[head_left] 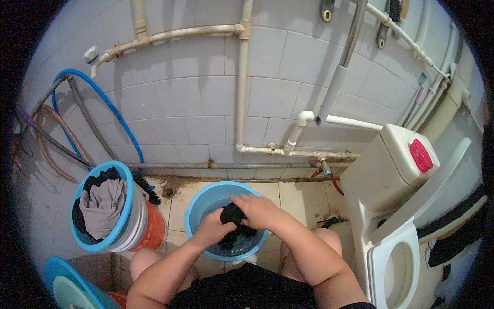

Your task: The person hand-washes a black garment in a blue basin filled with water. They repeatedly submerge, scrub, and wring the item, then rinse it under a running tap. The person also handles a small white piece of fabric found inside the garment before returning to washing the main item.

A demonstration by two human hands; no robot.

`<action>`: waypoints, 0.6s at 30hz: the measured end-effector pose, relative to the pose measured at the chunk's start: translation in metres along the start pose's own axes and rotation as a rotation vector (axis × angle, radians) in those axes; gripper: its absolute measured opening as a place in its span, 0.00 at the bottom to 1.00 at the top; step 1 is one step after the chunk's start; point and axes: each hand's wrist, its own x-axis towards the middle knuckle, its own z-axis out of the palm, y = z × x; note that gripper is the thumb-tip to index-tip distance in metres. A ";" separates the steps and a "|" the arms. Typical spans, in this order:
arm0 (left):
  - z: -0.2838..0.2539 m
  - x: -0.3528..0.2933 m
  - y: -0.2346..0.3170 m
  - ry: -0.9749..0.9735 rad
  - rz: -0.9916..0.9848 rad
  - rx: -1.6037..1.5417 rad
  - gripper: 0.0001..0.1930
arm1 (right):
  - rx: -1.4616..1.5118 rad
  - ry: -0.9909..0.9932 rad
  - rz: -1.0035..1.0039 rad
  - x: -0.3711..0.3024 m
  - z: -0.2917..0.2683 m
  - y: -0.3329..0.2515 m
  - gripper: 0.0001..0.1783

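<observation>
A round light-blue basin (191, 212) with water in it stands on the floor between my knees. Over it, both hands grip a bunched black cloth (234, 216), probably wet; its exact kind does not show. My left hand (210, 229) closes on the cloth's left side, thumb along the top. From the right and a little higher, my right hand (254, 210) has its fingers curled over the upper part of the cloth. The lower end of the cloth hangs down to the water.
On the left a blue basin (77, 226) with grey and black clothes rests on a white and orange bucket (154, 226). More basins (56, 265) sit at lower left. A white toilet (360, 206) stands at right. Pipes (242, 92) and hoses (110, 103) run along the tiled wall.
</observation>
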 end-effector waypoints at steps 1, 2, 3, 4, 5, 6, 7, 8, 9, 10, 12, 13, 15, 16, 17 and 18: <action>0.000 0.000 0.001 -0.007 -0.030 0.041 0.17 | -0.010 -0.021 0.000 0.000 0.001 0.000 0.38; 0.001 0.001 -0.005 -0.018 -0.004 0.070 0.17 | -0.022 -0.041 0.001 -0.001 0.002 -0.001 0.37; 0.003 0.004 -0.016 -0.026 0.020 0.099 0.17 | -0.032 -0.062 -0.002 0.000 0.002 -0.001 0.36; 0.004 0.006 -0.024 -0.034 0.044 0.129 0.18 | -0.041 -0.084 0.003 0.000 0.003 -0.002 0.37; 0.005 0.006 -0.027 -0.043 0.038 0.119 0.18 | -0.049 -0.105 0.009 0.000 0.004 -0.001 0.37; 0.006 0.007 -0.029 -0.053 0.031 0.110 0.18 | -0.057 -0.126 0.016 0.000 0.005 0.000 0.38; 0.006 0.007 -0.031 -0.063 0.025 0.101 0.18 | -0.061 -0.133 0.016 0.001 0.006 0.001 0.38; 0.007 0.008 -0.033 -0.066 0.028 0.113 0.18 | -0.064 -0.140 0.018 0.001 0.007 0.002 0.37; 0.007 0.009 -0.035 -0.069 0.031 0.125 0.18 | -0.068 -0.147 0.019 0.001 0.008 0.002 0.37; 0.008 0.009 -0.037 -0.071 0.034 0.138 0.18 | -0.071 -0.150 0.027 0.001 0.008 0.002 0.37; 0.009 0.011 -0.043 -0.070 0.049 0.132 0.19 | -0.081 -0.156 0.040 0.001 0.009 0.000 0.36; 0.009 0.011 -0.046 -0.069 0.057 0.129 0.19 | -0.079 -0.161 0.041 0.002 0.010 0.000 0.36; 0.010 0.013 -0.050 -0.090 0.066 0.085 0.19 | -0.073 -0.173 0.047 0.002 0.012 0.001 0.37; 0.010 0.013 -0.051 -0.100 0.071 0.063 0.19 | -0.073 -0.165 0.045 0.001 0.013 0.001 0.37; 0.010 0.013 -0.050 -0.097 0.075 0.085 0.19 | -0.073 -0.156 0.038 0.002 0.014 0.001 0.37; 0.009 0.012 -0.049 -0.094 0.079 0.107 0.19 | -0.073 -0.147 0.031 0.002 0.015 0.001 0.37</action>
